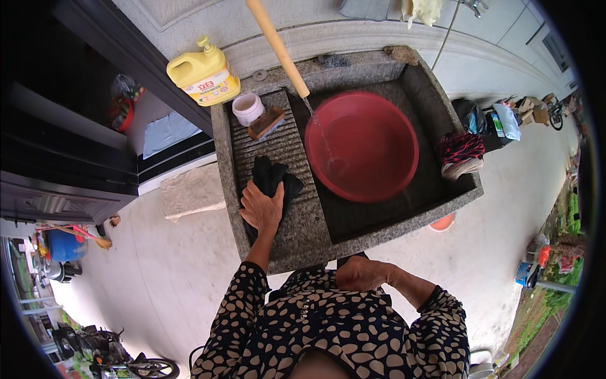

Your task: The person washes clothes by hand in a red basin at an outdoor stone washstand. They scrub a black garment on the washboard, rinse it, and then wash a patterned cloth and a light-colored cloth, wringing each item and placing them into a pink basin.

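My left hand (262, 207) presses down on a bunched black cloth (271, 175), its fingers curled over the fabric. The cloth lies on the ridged washboard (297, 140) at the left of the stone sink. Close to my waist, at the sink's front edge, my right hand (361, 274) is closed. A dark bit shows beside its knuckles, but what the fingers hold, if anything, is hidden. A wooden scrub brush (267, 123) and a small white tub (248, 108) sit at the washboard's far end. Right of the board, a red basin (363, 148) holds water.
Water runs into the basin from a tan hose (278, 47). A yellow pump jug (203, 73) stands by the sink's far left corner. Dark red netting (461, 148) lies over the stone sink's right rim (476, 187). A dark door frame (170, 76) is at the left.
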